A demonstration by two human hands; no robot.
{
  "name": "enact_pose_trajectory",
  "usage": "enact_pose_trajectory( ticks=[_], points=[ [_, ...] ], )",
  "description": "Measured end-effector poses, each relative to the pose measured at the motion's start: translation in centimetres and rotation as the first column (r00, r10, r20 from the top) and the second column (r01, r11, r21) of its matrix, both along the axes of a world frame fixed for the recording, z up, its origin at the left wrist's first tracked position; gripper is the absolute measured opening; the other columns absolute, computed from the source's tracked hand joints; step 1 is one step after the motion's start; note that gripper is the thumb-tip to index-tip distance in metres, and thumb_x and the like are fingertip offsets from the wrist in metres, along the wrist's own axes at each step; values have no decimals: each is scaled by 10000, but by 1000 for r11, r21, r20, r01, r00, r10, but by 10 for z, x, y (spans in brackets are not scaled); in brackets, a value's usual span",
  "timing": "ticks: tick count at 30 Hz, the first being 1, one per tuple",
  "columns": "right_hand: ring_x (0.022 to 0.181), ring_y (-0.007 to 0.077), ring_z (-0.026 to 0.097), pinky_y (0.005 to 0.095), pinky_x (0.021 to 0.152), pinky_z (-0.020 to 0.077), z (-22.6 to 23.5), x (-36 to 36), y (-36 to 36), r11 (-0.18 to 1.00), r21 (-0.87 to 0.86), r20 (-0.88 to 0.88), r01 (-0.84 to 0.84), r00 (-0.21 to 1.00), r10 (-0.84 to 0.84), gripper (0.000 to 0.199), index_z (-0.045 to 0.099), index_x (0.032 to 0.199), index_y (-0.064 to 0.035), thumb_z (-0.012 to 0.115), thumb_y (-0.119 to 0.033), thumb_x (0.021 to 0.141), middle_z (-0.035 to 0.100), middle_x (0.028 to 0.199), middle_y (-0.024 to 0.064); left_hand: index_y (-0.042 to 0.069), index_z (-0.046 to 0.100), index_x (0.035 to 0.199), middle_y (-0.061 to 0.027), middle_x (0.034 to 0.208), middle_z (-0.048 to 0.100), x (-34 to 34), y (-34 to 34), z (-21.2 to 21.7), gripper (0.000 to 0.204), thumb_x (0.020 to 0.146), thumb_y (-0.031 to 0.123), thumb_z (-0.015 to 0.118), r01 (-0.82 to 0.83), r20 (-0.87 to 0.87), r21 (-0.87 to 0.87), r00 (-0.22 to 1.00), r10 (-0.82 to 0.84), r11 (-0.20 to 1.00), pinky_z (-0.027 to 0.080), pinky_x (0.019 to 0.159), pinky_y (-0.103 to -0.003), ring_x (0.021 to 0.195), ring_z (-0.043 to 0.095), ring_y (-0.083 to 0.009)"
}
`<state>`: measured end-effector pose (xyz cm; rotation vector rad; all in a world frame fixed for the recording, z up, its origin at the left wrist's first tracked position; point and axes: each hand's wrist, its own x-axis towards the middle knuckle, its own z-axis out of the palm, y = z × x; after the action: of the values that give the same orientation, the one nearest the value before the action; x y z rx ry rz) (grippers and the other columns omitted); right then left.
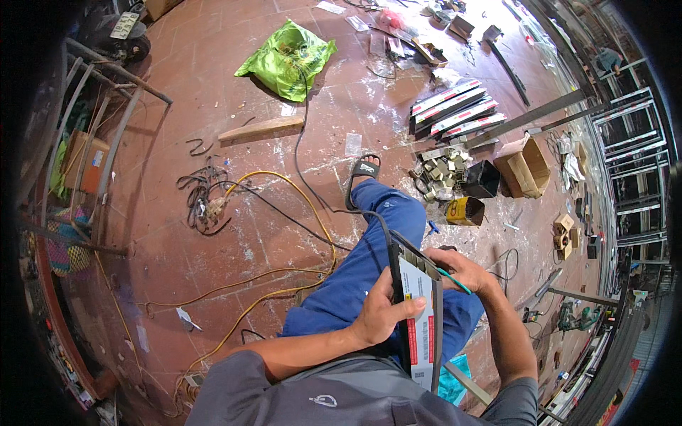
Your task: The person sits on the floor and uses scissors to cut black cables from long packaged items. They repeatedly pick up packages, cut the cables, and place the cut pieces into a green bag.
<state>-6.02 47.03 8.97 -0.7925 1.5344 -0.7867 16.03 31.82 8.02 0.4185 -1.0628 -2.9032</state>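
Observation:
I sit over a red tiled floor with one blue-trousered leg stretched out. A long dark metal channel piece with a white and red label (419, 319) stands on edge across my lap. My left hand (383, 312) grips its left side, thumb lying on the label. At the top right edge of the piece, my right hand (465, 270) holds a thin green pen-like tool (453, 280) against it.
Yellow and black cables (284, 213) snake over the floor at left. A green bag (288, 58), a wooden strip (261, 129), stacked labelled metal pieces (458, 108), small brackets (440, 170), a cardboard box (526, 167) and a yellow box (465, 211) lie ahead. Metal frames stand at right.

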Motion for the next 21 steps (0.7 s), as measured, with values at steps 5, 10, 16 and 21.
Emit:
enact_pose_trajectory(
  ticks=[5, 10, 16, 21],
  points=[
    [1104, 207, 663, 369, 1001, 518, 4, 1, -5, 995, -74, -64, -71, 996, 67, 607, 596, 1393, -21, 788, -248, 863, 716, 1201, 131, 17, 415, 1482, -70, 1233, 612, 0, 2, -1, 626, 982, 211, 737, -36, -7, -24, 999, 36, 999, 489, 1012, -325, 1139, 604, -151],
    [1134, 245, 680, 393, 1012, 517, 3, -8, -22, 981, -143, -126, -132, 985, 114, 690, 589, 1415, -27, 780, -386, 858, 718, 1248, 153, 8, 422, 1469, -72, 1237, 614, 1, 7, 1, 612, 984, 203, 741, -32, -23, -26, 999, 32, 999, 500, 999, -325, 1127, 610, -149],
    [1130, 315, 693, 409, 990, 526, 17, -12, -44, 965, -129, -231, -229, 953, 196, 703, 587, 1406, -39, 745, -434, 846, 713, 1232, 193, 1, 461, 1416, -59, 1197, 625, 2, 9, 4, 525, 992, 149, 735, -66, -25, -26, 998, 66, 997, 520, 962, -306, 1084, 621, -130],
    [1098, 367, 697, 428, 966, 532, 8, -8, -45, 953, -149, -392, -264, 900, 188, 654, 583, 1379, -23, 707, -420, 874, 708, 1181, 219, 5, 481, 1399, -47, 1176, 629, 1, 13, 4, 506, 990, 152, 740, -84, -3, 7, 996, 84, 996, 520, 960, -307, 1073, 620, -124]
  ],
)
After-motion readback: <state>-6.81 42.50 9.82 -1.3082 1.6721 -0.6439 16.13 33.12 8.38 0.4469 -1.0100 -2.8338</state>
